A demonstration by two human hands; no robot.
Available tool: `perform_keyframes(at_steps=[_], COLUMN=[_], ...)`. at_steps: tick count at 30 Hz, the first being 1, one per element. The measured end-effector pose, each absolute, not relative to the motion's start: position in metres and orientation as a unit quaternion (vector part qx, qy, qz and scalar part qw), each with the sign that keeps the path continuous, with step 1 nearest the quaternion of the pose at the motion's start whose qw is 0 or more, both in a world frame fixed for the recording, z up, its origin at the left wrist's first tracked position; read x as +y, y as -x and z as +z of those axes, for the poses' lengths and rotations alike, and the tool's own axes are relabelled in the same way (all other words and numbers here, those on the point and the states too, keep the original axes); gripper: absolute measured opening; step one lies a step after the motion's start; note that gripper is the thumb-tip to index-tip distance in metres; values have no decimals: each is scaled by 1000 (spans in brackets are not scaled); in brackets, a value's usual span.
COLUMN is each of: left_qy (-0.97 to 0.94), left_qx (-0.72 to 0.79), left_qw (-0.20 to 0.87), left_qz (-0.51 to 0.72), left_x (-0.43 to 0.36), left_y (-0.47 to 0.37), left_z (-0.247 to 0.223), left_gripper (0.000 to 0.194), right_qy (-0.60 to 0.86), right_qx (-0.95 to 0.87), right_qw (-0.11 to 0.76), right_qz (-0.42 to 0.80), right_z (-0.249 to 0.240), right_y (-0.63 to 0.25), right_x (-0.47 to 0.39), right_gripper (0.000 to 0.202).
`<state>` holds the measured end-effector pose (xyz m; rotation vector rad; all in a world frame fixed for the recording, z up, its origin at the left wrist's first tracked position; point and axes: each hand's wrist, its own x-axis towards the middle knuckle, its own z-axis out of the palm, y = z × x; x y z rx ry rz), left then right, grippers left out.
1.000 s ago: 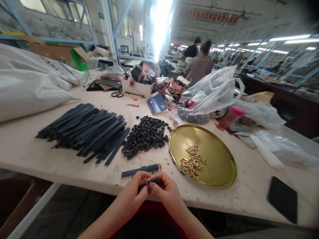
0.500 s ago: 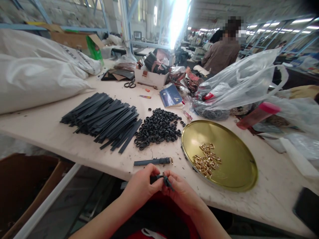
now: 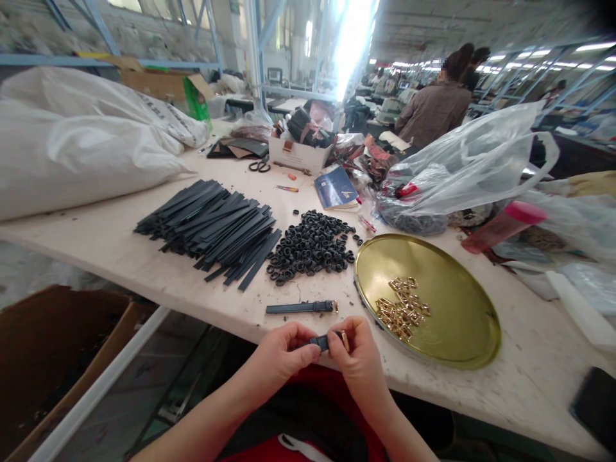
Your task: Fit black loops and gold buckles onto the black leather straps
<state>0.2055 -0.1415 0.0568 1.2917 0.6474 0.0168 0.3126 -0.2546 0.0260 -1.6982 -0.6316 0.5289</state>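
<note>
Dark strap (image 3: pixel 321 343) at the table (image 3: pixel 176 276)'s six o'clock edge, pinched by my left hand (image 3: pixel 287 351) and right hand (image 3: pixel 356 351); gold buckle (image 3: pixel 344 340) at its three o'clock end. Risk: slack right pinch, buckle may twist; drifting knuckles could nudge the buckled strap (image 3: pixel 298 308) at eleven.

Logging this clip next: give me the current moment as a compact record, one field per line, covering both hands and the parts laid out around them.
Left hand: pinching a held strap
Right hand: gripping the same strap near its gold buckle
Just beyond hands: second buckled strap, lying on the table
Left side: pile of dark strips
Middle: heap of small dark loops
Right side: round gold tray with loose gold buckles
Farther back: blue booklet, scissors
</note>
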Motion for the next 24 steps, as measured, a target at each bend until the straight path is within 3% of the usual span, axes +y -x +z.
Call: perform_keyframes(at_steps=[6, 13, 24], left_qy=[-591, -609, -606], left_qx=[292, 257, 233], left_qw=[751, 748, 759], left_qz=[-29, -58, -43], left_x=[-145, -146, -131], left_y=[-201, -200, -210], left_z=[57, 59, 60], left_gripper=[25, 21, 34], right_qy=[734, 743, 698], right_qx=[-418, -518, -468], right_qw=[442, 317, 444], right_qz=[301, 282, 311], right_z=[31, 45, 41], right_y=[-315, -317, -320], right_x=[-267, -275, -259], right_gripper=[10, 8, 19])
